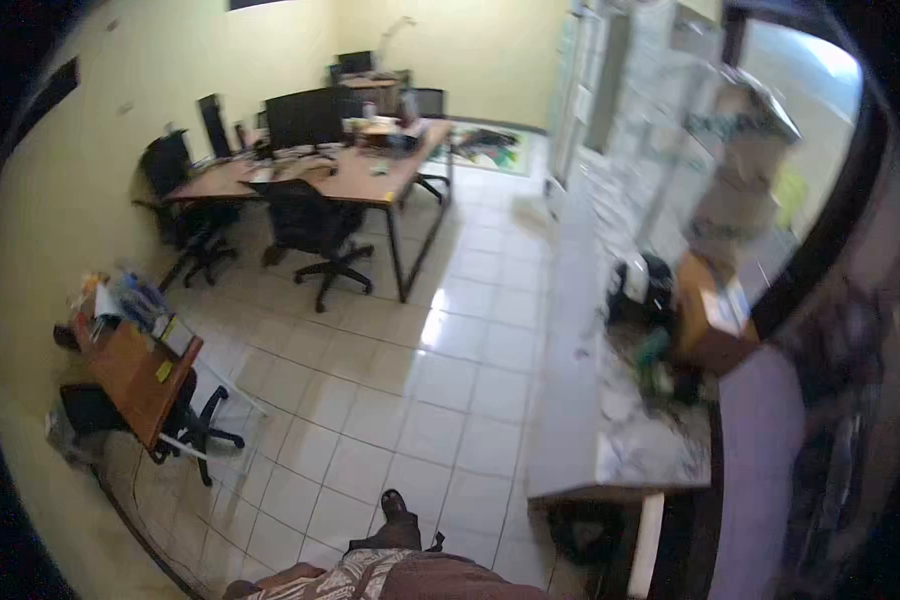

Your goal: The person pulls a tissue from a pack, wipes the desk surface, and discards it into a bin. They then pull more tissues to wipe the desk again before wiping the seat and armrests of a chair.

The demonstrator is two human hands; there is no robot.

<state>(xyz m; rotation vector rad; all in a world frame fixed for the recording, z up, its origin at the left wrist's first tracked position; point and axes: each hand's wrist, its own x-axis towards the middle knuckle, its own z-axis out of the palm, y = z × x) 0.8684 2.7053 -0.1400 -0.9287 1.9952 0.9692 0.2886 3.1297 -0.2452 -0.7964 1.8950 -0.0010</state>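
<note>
So you've got what looks like your left hand (pixel 295 574) down at the near edge, just left of your patterned top (pixel 370 572). It's cut off and the fingers are too unclear, so I can't tell whether that grip is apart, together or on something. Your right hand is out of view, so I can't call that one either.

Nearest thing on that side is the small wooden desk (pixel 130 385), near left by the wall, well apart from your hand. It's got a yellow note (pixel 164 372) on top and a jumble of bits (pixel 130 300) piled toward its far end. There's a black office chair (pixel 210 438) partly tucked under it, wheeled base showing on the right.

One of your shoes (pixel 392 500) is out in front of you on the white tile floor (pixel 420 410). To your right runs a long white desk (pixel 560 400) with clear plastic (pixel 650 455) on its near end and a brown cardboard box (pixel 715 325) along its right side, pretty blurry. Left of the box there's a dark and white object I can't identify.

Far left, the big desk (pixel 360 180) carries a wide monitor (pixel 305 118), with another black chair (pixel 315 220) on the near side.
</note>
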